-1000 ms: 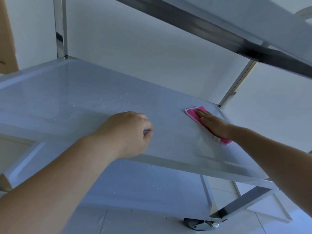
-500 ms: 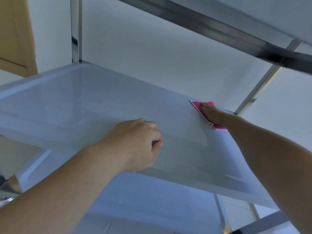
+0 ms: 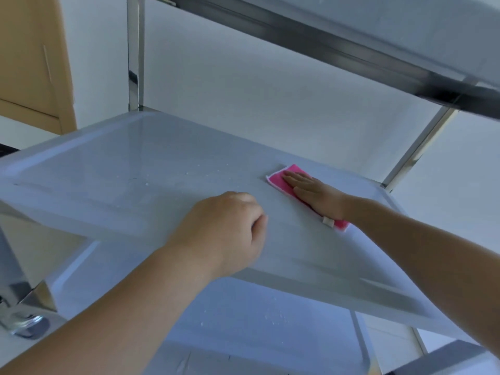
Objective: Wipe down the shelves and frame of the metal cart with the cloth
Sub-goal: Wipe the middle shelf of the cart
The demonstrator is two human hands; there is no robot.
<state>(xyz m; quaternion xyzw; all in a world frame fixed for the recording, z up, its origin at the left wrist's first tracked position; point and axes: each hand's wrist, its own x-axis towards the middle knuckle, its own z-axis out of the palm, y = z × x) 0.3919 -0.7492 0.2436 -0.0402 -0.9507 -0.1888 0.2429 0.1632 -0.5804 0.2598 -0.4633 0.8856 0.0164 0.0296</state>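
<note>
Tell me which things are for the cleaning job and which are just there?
For the job:
- pink rectangular cloth, flat under the right hand
- shiny metal cart's middle shelf, speckled with white crumbs
- lower shelf, also crumby
- upright metal frame post
- left hand, curled on the shelf's front edge

Just there:
- tan wooden door
- white wall

Middle shelf (image 3: 113, 185): grey metal tray with a raised rim, tilted in view, carried by shiny upright posts at its far corners.
Pink cloth (image 3: 278, 177): flat on the middle shelf near the far right corner, a small white tag at its near end.
Right grip (image 3: 316, 193): palm down on the cloth, fingers straight.
Left grip (image 3: 230, 231): curled over the near edge of the middle shelf.
White specks: scattered on the middle shelf's far half.
Lower shelf (image 3: 257, 315): beneath, also speckled white.
</note>
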